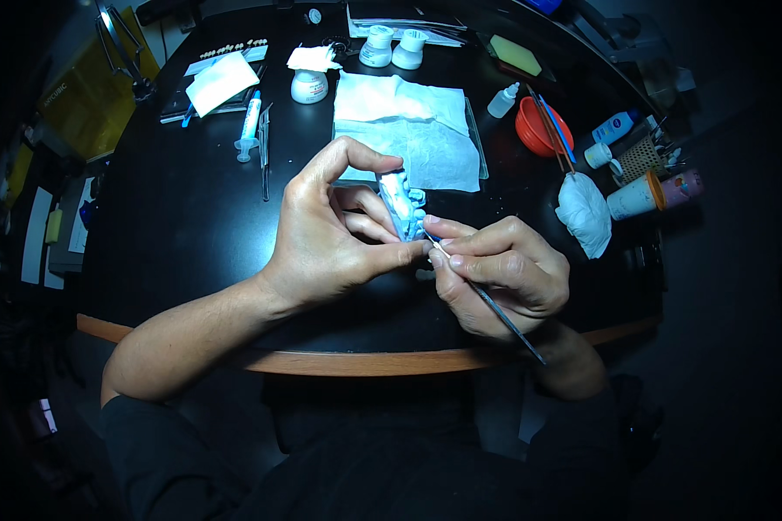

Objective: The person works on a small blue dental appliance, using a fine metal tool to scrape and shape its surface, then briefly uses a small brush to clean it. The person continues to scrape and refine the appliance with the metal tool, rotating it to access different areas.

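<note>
My left hand point(321, 230) grips a pale blue-white dental model point(398, 207) upright over the dark table, thumb below and index finger on top, the other fingers curled behind. Small tooth shapes line the model's right side. Pinched in the fingers of my right hand point(513, 269) is a thin dark-handled tool point(511, 323), held like a pen; it looks like a fine brush. Its tip is at the lower right of the model, beside the teeth; whether it touches is too small to tell.
Behind the model lies a white paper towel point(406, 130). A syringe point(250, 126), tweezers point(266, 152) and a white jar point(309, 87) stand or lie left. To the right are a red bowl point(534, 130), crumpled tissue point(584, 213) and a dropper bottle point(502, 102). The wooden table edge point(365, 363) runs nearest me.
</note>
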`<state>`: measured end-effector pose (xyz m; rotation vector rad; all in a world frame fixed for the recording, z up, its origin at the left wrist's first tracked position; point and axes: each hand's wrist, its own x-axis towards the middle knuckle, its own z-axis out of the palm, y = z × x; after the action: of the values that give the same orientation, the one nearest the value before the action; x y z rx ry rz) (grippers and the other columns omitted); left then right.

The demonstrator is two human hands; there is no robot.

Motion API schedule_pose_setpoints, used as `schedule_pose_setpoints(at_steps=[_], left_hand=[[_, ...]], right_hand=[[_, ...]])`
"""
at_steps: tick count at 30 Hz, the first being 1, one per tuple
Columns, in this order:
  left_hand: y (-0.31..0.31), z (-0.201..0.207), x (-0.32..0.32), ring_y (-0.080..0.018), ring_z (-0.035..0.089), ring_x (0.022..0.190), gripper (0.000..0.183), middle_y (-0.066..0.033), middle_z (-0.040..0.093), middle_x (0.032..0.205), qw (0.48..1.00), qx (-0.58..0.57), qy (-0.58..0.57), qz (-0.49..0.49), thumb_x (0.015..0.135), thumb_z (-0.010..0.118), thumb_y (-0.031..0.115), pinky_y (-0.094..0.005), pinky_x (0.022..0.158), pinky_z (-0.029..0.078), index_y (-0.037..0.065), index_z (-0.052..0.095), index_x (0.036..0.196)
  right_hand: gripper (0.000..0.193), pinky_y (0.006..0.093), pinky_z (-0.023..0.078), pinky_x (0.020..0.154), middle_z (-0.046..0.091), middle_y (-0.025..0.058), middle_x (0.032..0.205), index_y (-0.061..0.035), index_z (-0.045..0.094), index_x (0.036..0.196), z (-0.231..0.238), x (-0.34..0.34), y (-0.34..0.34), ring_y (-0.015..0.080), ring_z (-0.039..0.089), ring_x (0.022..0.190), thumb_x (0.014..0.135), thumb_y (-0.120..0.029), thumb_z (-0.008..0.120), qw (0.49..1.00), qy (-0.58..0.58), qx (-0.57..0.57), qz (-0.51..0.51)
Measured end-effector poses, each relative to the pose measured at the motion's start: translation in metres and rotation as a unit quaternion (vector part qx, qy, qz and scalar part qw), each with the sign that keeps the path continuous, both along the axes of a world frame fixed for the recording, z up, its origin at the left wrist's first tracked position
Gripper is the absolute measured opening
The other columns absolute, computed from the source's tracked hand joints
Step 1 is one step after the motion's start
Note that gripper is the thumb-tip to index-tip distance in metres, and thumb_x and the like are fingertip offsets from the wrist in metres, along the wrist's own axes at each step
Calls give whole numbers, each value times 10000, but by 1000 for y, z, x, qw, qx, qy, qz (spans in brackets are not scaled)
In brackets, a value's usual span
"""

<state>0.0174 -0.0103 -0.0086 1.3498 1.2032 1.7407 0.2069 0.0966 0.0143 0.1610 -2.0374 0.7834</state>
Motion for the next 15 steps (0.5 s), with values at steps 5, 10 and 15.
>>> schedule_pose_setpoints(at_steps=[5,10,15], left_hand=[[0,1,0,-193,771,935,624,-194,564,1267,1000,3,3,2,755,926,-61,-254,771,701,-78,534,1241],[0,3,1,-181,768,923,631,-184,555,1256,1000,-1,5,-2,753,929,-58,-242,762,699,-75,534,1244],[-1,3,1,-152,783,859,561,-143,681,985,1000,17,7,-1,805,899,-55,-252,757,695,-54,536,1233]], right_hand=[[153,440,688,916,707,117,873,35,746,915,0,1,0,174,774,785,810,132,801,1000,-2,2,1],[149,441,687,920,708,118,868,36,747,916,1,1,0,175,775,784,813,129,799,1000,-2,8,0],[136,438,688,915,702,118,853,40,745,906,1,-1,-1,187,783,792,818,127,801,1000,2,10,1]])
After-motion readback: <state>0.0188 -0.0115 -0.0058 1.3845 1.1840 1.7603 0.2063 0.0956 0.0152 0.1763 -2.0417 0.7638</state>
